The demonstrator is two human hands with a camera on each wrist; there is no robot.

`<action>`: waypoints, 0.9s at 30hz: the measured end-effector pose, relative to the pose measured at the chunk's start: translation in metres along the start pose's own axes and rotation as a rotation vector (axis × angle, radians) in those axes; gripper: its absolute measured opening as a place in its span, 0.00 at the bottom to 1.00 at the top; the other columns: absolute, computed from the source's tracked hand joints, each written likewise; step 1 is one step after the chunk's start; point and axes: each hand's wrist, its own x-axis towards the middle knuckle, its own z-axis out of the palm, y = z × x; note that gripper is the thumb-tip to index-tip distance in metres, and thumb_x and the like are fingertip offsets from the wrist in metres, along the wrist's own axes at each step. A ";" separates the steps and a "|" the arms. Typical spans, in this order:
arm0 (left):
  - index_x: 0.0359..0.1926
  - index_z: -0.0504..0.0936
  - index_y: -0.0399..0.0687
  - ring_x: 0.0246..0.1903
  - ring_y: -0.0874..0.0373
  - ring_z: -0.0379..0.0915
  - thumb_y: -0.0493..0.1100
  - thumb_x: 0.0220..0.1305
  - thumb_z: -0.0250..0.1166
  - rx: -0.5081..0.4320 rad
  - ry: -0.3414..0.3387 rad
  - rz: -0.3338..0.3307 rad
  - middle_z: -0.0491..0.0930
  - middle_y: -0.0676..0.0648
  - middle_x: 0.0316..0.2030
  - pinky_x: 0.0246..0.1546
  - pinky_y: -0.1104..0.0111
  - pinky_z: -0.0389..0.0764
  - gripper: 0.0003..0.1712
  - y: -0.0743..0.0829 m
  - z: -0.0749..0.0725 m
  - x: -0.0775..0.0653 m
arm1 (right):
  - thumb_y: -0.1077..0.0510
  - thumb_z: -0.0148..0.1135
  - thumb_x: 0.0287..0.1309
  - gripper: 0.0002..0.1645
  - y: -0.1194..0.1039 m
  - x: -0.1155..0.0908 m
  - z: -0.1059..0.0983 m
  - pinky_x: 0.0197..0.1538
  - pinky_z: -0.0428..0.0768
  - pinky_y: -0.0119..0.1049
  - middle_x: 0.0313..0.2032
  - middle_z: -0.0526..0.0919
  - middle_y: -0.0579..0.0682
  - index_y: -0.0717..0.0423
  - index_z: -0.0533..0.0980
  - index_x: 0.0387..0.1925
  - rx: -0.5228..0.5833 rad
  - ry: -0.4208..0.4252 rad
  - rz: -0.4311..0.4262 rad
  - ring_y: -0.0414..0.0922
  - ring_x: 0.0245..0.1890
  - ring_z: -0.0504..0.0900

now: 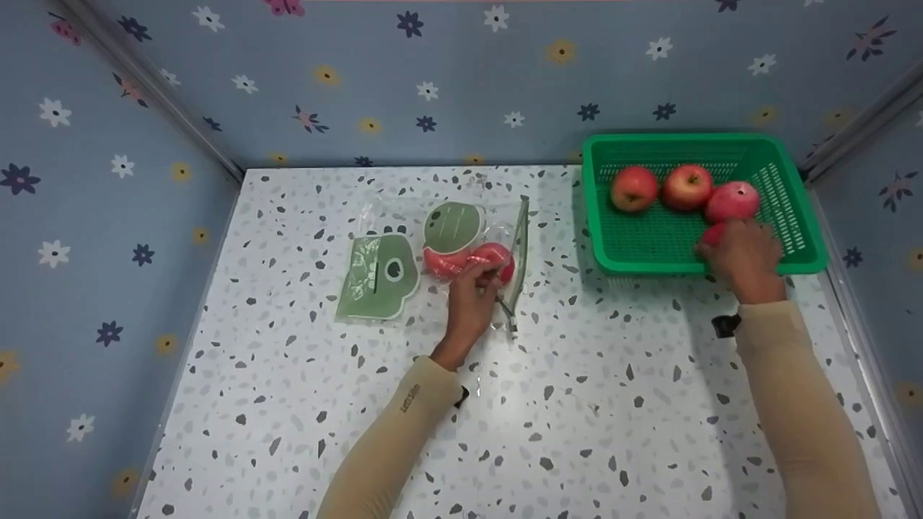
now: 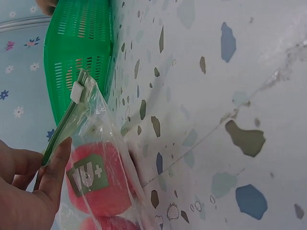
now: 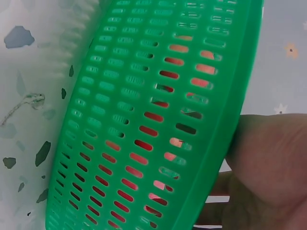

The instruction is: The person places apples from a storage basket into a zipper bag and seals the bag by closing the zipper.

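My left hand [image 1: 472, 299] pinches the zip edge of a clear zip bag [image 1: 382, 281] with green print, lying flat on the table. Inside the bag are red fruits [image 2: 103, 191], seen through the plastic. A white slider [image 2: 76, 92] sits near the far end of the zip in the left wrist view. Over at the right, my right hand [image 1: 746, 256] reaches into a green basket [image 1: 590, 209] and grips a red apple [image 1: 712, 235], which the hand partly covers. In the right wrist view the basket wall hides the fingertips.
Two apples [image 1: 634, 189] and a pinkish-red fruit [image 1: 734, 200] lie along the back of the basket. The speckled white table [image 1: 562, 404] meets flowered wall panels [image 1: 433, 86] behind and at both sides. The basket stands at the back right corner.
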 end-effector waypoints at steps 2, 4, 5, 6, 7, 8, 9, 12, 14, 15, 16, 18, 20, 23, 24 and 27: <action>0.55 0.86 0.33 0.42 0.49 0.83 0.25 0.67 0.66 -0.004 0.001 0.003 0.85 0.37 0.46 0.42 0.68 0.85 0.16 0.000 0.000 0.000 | 0.52 0.63 0.70 0.24 0.001 0.002 -0.002 0.49 0.72 0.71 0.43 0.72 0.75 0.75 0.73 0.44 -0.005 -0.022 0.012 0.73 0.47 0.67; 0.55 0.86 0.32 0.43 0.48 0.83 0.25 0.67 0.66 -0.006 0.001 0.012 0.85 0.37 0.45 0.43 0.67 0.86 0.16 -0.001 0.000 0.000 | 0.52 0.63 0.69 0.25 0.001 0.006 -0.003 0.49 0.73 0.70 0.42 0.72 0.76 0.76 0.72 0.43 -0.021 -0.043 0.036 0.72 0.47 0.67; 0.55 0.86 0.32 0.43 0.48 0.83 0.25 0.67 0.66 -0.008 0.000 0.017 0.85 0.37 0.46 0.44 0.67 0.86 0.16 -0.001 0.000 0.000 | 0.52 0.62 0.68 0.26 0.002 0.007 -0.004 0.50 0.73 0.70 0.42 0.71 0.76 0.77 0.71 0.43 -0.032 -0.051 0.050 0.73 0.47 0.67; 0.55 0.86 0.32 0.44 0.48 0.83 0.25 0.67 0.66 -0.004 -0.003 0.022 0.85 0.37 0.46 0.45 0.66 0.85 0.16 -0.002 0.000 0.000 | 0.51 0.61 0.67 0.27 0.002 0.009 -0.005 0.50 0.73 0.70 0.43 0.71 0.77 0.78 0.71 0.43 -0.044 -0.060 0.066 0.73 0.47 0.67; 0.55 0.86 0.32 0.44 0.48 0.83 0.25 0.67 0.66 0.001 -0.005 0.028 0.85 0.37 0.46 0.46 0.66 0.85 0.16 -0.002 0.000 0.000 | 0.51 0.61 0.67 0.29 0.003 0.011 -0.005 0.52 0.73 0.71 0.44 0.71 0.78 0.79 0.70 0.44 -0.055 -0.069 0.080 0.74 0.48 0.66; 0.55 0.86 0.32 0.45 0.47 0.83 0.25 0.67 0.66 0.005 -0.007 0.035 0.86 0.37 0.47 0.47 0.65 0.85 0.16 -0.003 0.000 0.000 | 0.50 0.60 0.66 0.31 0.004 0.013 -0.006 0.52 0.72 0.72 0.45 0.70 0.79 0.81 0.70 0.45 -0.064 -0.076 0.093 0.74 0.49 0.66; 0.55 0.86 0.33 0.45 0.48 0.83 0.25 0.67 0.66 0.011 -0.008 0.042 0.86 0.37 0.47 0.47 0.65 0.84 0.16 -0.004 0.000 -0.001 | 0.50 0.59 0.65 0.31 0.006 0.014 -0.006 0.53 0.72 0.73 0.45 0.70 0.80 0.82 0.70 0.45 -0.071 -0.081 0.105 0.74 0.49 0.66; 0.55 0.85 0.33 0.46 0.48 0.83 0.26 0.67 0.66 0.021 -0.011 0.049 0.86 0.37 0.48 0.48 0.64 0.84 0.16 -0.005 -0.001 -0.001 | 0.49 0.59 0.62 0.32 0.010 0.018 -0.007 0.53 0.73 0.72 0.44 0.70 0.81 0.81 0.70 0.42 -0.083 -0.094 0.130 0.74 0.48 0.66; 0.55 0.85 0.33 0.46 0.48 0.83 0.26 0.67 0.66 0.018 -0.011 0.049 0.86 0.37 0.48 0.48 0.64 0.84 0.16 -0.005 -0.001 -0.001 | 0.49 0.59 0.60 0.30 0.013 0.020 -0.006 0.51 0.74 0.70 0.42 0.70 0.79 0.78 0.70 0.38 -0.086 -0.103 0.142 0.73 0.46 0.67; 0.55 0.85 0.33 0.45 0.48 0.83 0.26 0.67 0.66 0.017 -0.011 0.047 0.86 0.37 0.48 0.48 0.65 0.84 0.16 -0.004 -0.001 -0.001 | 0.48 0.59 0.60 0.29 0.014 0.022 -0.006 0.50 0.74 0.70 0.41 0.70 0.79 0.76 0.69 0.36 -0.086 -0.110 0.149 0.72 0.46 0.67; 0.55 0.85 0.33 0.45 0.48 0.83 0.26 0.67 0.66 0.016 -0.010 0.046 0.86 0.37 0.47 0.47 0.65 0.84 0.16 -0.004 -0.001 -0.001 | 0.48 0.58 0.60 0.28 0.015 0.022 -0.006 0.50 0.74 0.69 0.40 0.70 0.78 0.75 0.69 0.35 -0.086 -0.116 0.152 0.72 0.46 0.67; 0.55 0.85 0.33 0.45 0.48 0.83 0.26 0.67 0.66 0.016 -0.007 0.041 0.86 0.38 0.47 0.47 0.65 0.84 0.16 -0.004 -0.001 0.000 | 0.49 0.59 0.60 0.28 0.017 0.024 -0.006 0.51 0.74 0.70 0.41 0.70 0.78 0.76 0.69 0.36 -0.080 -0.131 0.153 0.73 0.47 0.66; 0.55 0.85 0.33 0.44 0.48 0.83 0.26 0.67 0.66 0.013 -0.006 0.037 0.86 0.38 0.47 0.47 0.66 0.84 0.16 -0.003 0.000 0.000 | 0.49 0.60 0.59 0.29 0.020 0.026 -0.006 0.52 0.73 0.71 0.42 0.70 0.79 0.77 0.69 0.38 -0.073 -0.142 0.153 0.74 0.48 0.65; 0.54 0.86 0.33 0.44 0.48 0.83 0.26 0.67 0.66 0.009 -0.001 0.033 0.86 0.38 0.46 0.46 0.66 0.84 0.16 -0.003 0.000 0.000 | 0.50 0.62 0.57 0.29 0.023 0.028 -0.006 0.53 0.72 0.72 0.43 0.70 0.79 0.78 0.69 0.40 -0.051 -0.152 0.143 0.75 0.49 0.64; 0.54 0.86 0.33 0.43 0.48 0.83 0.26 0.66 0.67 0.005 -0.001 0.033 0.86 0.37 0.46 0.46 0.66 0.84 0.16 -0.003 0.000 0.000 | 0.51 0.61 0.56 0.28 0.024 0.029 -0.005 0.52 0.72 0.71 0.43 0.70 0.78 0.77 0.69 0.39 -0.042 -0.154 0.140 0.74 0.49 0.65; 0.54 0.86 0.33 0.44 0.47 0.83 0.26 0.66 0.67 -0.002 0.001 0.033 0.86 0.37 0.46 0.46 0.65 0.85 0.16 -0.004 0.000 0.000 | 0.50 0.61 0.55 0.25 0.028 0.030 -0.004 0.47 0.73 0.67 0.38 0.72 0.74 0.71 0.68 0.35 -0.024 -0.150 0.133 0.72 0.45 0.67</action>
